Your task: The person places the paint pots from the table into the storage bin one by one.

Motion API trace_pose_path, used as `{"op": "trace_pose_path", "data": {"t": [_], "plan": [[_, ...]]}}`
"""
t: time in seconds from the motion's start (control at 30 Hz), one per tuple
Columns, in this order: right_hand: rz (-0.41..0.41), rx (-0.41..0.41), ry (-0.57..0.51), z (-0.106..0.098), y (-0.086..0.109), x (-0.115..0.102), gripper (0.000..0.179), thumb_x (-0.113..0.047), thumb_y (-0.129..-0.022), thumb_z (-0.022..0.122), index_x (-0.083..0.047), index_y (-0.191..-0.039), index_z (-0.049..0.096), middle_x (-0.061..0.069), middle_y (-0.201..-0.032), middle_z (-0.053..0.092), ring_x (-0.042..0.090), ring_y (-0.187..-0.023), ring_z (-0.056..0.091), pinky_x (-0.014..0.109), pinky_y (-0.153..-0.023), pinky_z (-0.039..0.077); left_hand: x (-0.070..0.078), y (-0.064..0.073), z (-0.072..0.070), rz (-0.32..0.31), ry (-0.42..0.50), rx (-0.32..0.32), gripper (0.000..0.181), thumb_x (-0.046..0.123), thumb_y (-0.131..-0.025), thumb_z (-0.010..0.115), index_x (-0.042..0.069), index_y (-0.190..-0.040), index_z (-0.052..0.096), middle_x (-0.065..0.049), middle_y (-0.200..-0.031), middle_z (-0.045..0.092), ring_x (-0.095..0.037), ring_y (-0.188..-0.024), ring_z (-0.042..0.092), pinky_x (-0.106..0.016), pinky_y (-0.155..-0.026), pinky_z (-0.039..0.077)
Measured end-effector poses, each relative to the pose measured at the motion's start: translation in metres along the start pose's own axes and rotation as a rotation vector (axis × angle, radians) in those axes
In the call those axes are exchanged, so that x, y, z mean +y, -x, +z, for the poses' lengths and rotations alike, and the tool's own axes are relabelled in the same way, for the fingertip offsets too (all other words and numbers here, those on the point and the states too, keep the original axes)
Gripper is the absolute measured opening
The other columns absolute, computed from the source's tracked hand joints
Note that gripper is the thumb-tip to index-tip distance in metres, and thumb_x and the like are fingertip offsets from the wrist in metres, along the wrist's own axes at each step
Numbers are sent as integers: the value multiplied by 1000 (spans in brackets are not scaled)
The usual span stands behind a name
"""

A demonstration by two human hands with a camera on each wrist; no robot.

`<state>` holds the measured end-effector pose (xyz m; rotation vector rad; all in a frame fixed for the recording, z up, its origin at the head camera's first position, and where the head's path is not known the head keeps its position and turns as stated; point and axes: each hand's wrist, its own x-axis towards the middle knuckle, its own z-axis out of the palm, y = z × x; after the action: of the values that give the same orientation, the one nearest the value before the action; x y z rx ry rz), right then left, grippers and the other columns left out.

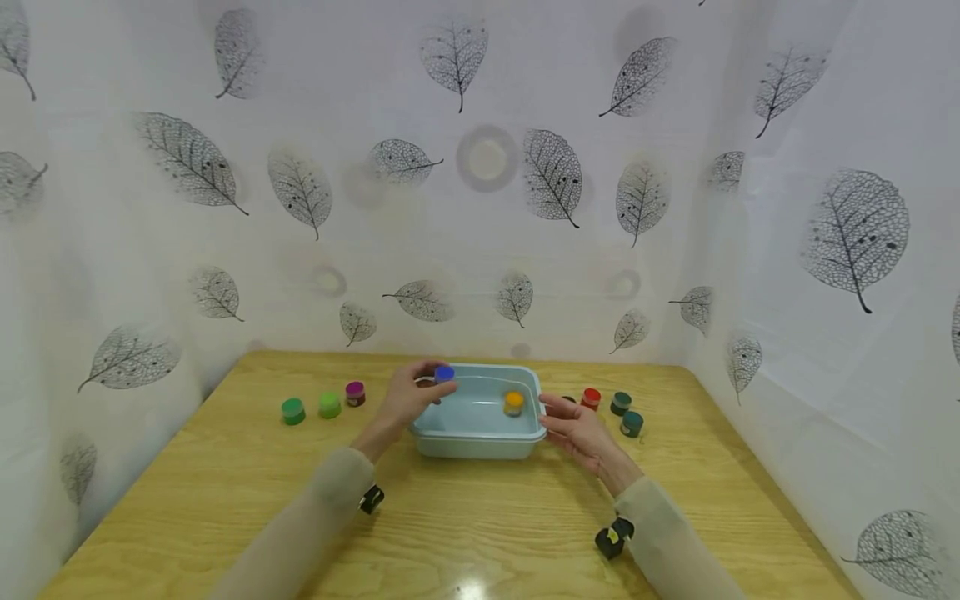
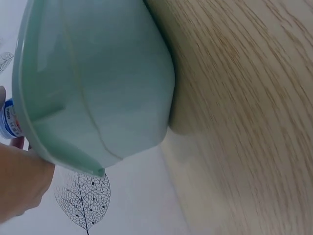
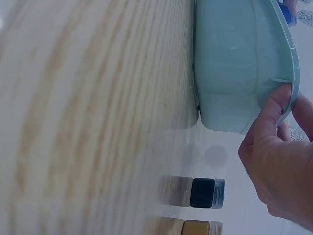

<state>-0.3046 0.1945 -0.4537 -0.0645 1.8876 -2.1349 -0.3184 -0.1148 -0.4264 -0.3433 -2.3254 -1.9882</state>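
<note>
A light blue-green plastic basin [image 1: 474, 448] sits on the wooden table. My left hand [image 1: 403, 400] holds a small blue-lidded paint jar [image 1: 445, 374] at the basin's left side, above rim level. In the left wrist view, the jar's printed label [image 2: 11, 120] shows beside the rim, and part of that hand is cut off. An orange-yellow paint jar [image 1: 513, 404] lies inside the basin, toward the right. With fingers and thumb on either side, my right hand [image 3: 281, 159] pinches the basin's right rim.
Left of the basin stand green [image 1: 293, 411], light green [image 1: 330, 406] and magenta [image 1: 356, 393] jars. On the right are red [image 1: 591, 399], dark green [image 1: 621, 403] and teal [image 1: 632, 424] jars, plus one partly hidden behind the right hand. A leaf-patterned curtain [image 1: 480, 242] hangs behind the table.
</note>
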Motion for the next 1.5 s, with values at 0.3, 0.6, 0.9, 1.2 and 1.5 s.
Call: {"op": "trace_pose_path", "data": {"t": [0.3, 0.6, 0.9, 1.2, 1.5], "plan": [[-8, -6, -8, -2, -1, 2, 54, -1, -97, 58, 0, -148, 39, 22, -137, 50, 17, -107, 64, 26, -87, 57, 3, -3, 16, -5, -12, 41, 44, 20, -82, 80, 6, -121, 64, -12, -113, 65, -18, -91, 63, -42, -80, 57], [-9, 1, -1, -2, -2, 0, 54, -1, -96, 58, 1, -147, 40, 23, -138, 50, 16, -105, 64, 26, -86, 57, 4, -9, 30, -24, -42, 24, 44, 21, -80, 82, 7, -119, 66, -10, -111, 66, -18, -91, 60, -25, -75, 54], [-17, -13, 4, -1, -1, -2, 55, -1, -96, 59, 0, -147, 40, 25, -141, 47, 20, -110, 63, 27, -88, 56, 6, -13, 40, -45, -57, -26, 43, 19, -80, 82, 5, -117, 66, -11, -108, 67, -17, -87, 60, -28, -72, 53], [-10, -3, -8, 0, 0, -1, 55, -1, -96, 58, 0, -148, 40, 25, -141, 47, 21, -111, 63, 27, -88, 57, 8, -15, 49, -66, -56, -131, 38, 15, -82, 79, 6, -116, 64, -12, -107, 67, -17, -87, 63, -36, -74, 56], [-2, 11, 3, -1, 0, 1, 55, -3, -96, 61, -1, -147, 41, 20, -136, 51, 19, -108, 63, 24, -85, 57, 5, -20, 59, -88, -62, -148, 34, 8, -83, 77, 5, -114, 64, -16, -112, 65, -23, -94, 66, -38, -82, 59]]}}
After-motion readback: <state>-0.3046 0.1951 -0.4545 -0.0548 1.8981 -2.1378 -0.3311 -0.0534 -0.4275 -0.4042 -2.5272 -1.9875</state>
